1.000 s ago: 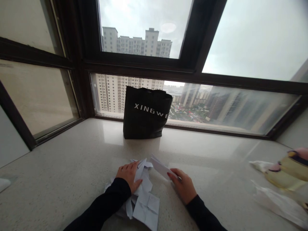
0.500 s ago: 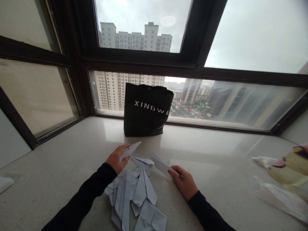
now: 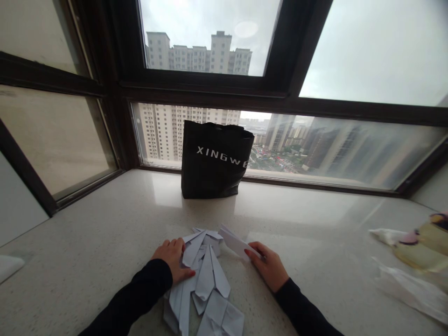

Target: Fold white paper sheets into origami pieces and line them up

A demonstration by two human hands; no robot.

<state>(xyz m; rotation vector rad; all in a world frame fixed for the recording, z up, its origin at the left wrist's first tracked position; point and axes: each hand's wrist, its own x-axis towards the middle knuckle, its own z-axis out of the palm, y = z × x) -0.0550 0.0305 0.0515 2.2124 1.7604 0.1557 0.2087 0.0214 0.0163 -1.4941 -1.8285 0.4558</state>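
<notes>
Several folded white paper airplanes (image 3: 213,275) lie overlapping in a pile on the pale countertop. At the pile's left edge rests my left hand (image 3: 171,261), thumb apart from the fingers, touching the papers without gripping one. Just beyond its fingertips a paper airplane (image 3: 194,249) lies on top of the pile, nose pointing away to the right. My right hand (image 3: 269,266) pinches another folded paper airplane (image 3: 234,242) between thumb and fingers, tilted up at the pile's right side. Part of that airplane's tail is hidden by the fingers.
A black bag (image 3: 215,161) with white lettering stands at the back against the window. To the right on the pale counter (image 3: 315,242) lie a yellowish package (image 3: 425,247) and crumpled clear plastic (image 3: 406,284). A white object (image 3: 10,266) sits at the left edge.
My left hand has come down and toward me onto the pile and let go of its paper airplane, which now lies on top. The right hand stays about where it was.
</notes>
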